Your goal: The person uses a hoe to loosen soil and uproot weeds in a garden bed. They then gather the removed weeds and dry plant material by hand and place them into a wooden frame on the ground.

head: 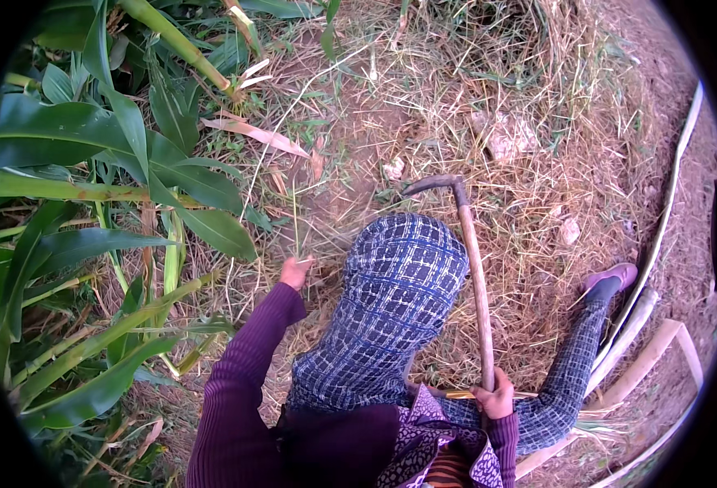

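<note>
In the head view, my right hand (495,391) grips the lower part of a sickle's wooden handle (478,280), which stretches away from me past my bent knee. Its dark, curved metal blade (433,182) lies at the far end, over the dry grass, with the tip to the left. My left hand (296,272) reaches out left of the knee, near the ground, closed on a thin grass stalk (296,213) that rises from the fingers. Both sleeves are purple and ribbed.
Green maize plants (169,165) with broad leaves crowd the left side. Cut dry grass (529,256) covers the ground, with a pale stone (505,135) and smaller stones (394,169) among it. A pale hose (670,189) curves along the right, beside my shoe (615,276).
</note>
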### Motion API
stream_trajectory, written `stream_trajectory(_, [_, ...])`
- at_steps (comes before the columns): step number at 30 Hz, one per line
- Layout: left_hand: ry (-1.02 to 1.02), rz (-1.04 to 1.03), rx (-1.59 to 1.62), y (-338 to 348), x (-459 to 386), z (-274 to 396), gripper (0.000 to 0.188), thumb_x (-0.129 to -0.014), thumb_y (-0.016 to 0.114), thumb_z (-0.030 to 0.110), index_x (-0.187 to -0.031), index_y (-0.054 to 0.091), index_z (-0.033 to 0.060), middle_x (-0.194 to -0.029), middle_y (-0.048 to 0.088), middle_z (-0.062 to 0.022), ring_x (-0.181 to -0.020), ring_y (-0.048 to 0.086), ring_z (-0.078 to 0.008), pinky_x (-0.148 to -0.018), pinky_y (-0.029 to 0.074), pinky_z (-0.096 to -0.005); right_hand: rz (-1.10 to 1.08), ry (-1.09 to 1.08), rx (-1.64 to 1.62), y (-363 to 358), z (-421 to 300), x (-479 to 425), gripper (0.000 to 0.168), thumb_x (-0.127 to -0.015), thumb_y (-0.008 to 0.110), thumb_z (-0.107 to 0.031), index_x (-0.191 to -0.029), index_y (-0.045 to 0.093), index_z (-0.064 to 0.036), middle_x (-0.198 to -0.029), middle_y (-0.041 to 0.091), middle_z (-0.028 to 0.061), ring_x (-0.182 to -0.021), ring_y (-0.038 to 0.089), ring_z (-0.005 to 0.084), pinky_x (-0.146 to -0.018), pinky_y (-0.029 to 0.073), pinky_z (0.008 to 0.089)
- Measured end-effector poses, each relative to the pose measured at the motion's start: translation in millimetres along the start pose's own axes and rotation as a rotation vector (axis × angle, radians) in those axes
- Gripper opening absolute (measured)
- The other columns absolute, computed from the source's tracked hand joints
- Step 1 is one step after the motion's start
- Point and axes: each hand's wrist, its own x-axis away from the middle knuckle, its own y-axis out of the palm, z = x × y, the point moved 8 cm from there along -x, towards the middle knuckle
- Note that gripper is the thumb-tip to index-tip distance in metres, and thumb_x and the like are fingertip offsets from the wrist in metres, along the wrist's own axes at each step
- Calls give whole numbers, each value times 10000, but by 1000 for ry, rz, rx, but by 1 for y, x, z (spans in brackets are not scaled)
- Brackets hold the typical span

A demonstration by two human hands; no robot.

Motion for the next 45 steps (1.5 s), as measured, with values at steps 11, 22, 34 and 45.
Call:
stream_trajectory(11, [141,287,400,-38,27,9,202,-854,569,234,-878,501,45,-650,546,-31,-422,472,-105,-309,337,-226,99,-167,49,-14,5,9,362,-660,645,71,-975,475,16,-601,491,19,-418,431,82,-364,338,222])
stream_trajectory(22, [639,591,465,-177,119,230,198,-858,565,265,-821,492,85,-569,482,20,-404,436,-65,-307,281,-192,130,-81,-286,-17,-7,11,377,-679,601,118,-1014,453,28,-641,474,28,-411,444,89,-339,349,212])
stream_trajectory(34, [273,-128,-841,-11,-14,29,661,-736,660,403,-1223,443,13,-1111,541,-254,-1055,523,-346,-921,399,-358,98,-50,-243,-8,-8,13,400,-666,652,62,-1029,489,25,-645,523,32,-439,458,84,-381,366,223])
stream_trajectory(45, [-218,-257,46,-18,101,8,147,-852,544,207,-853,495,68,-687,472,-35,-493,368,-108,-422,310,-243,113,-81,-280,-4,0,14,524,-651,700,14,-1123,477,60,-721,564,66,-540,516,108,-464,429,238])
